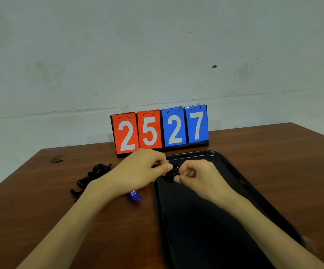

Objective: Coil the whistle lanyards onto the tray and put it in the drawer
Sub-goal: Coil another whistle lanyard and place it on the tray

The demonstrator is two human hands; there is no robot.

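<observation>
Both hands, left hand [143,169] and right hand [198,177], pinch a small black cord bundle [170,174] over the tray [235,171]; loosen either grip and the coil likely springs apart. Another tangle [91,177] waits on the bench [273,152].

Head cam only, one wide-angle view looking forward and a bit down across the desk [273,162].

The camera sat above the near edge of the desk, close enough that both forearms ran in from the bottom corners and the left hand [139,171] and right hand [200,177] met near the middle of the shot. It faced straight at the wall [157,55], which took up the whole top half, with the flip scoreboard [159,131] standing at the far edge of the desk. The black tray [205,220] ran off the bottom edge, right of centre. Wide lens bent the desk edges. There was no second view to share anything with.
</observation>
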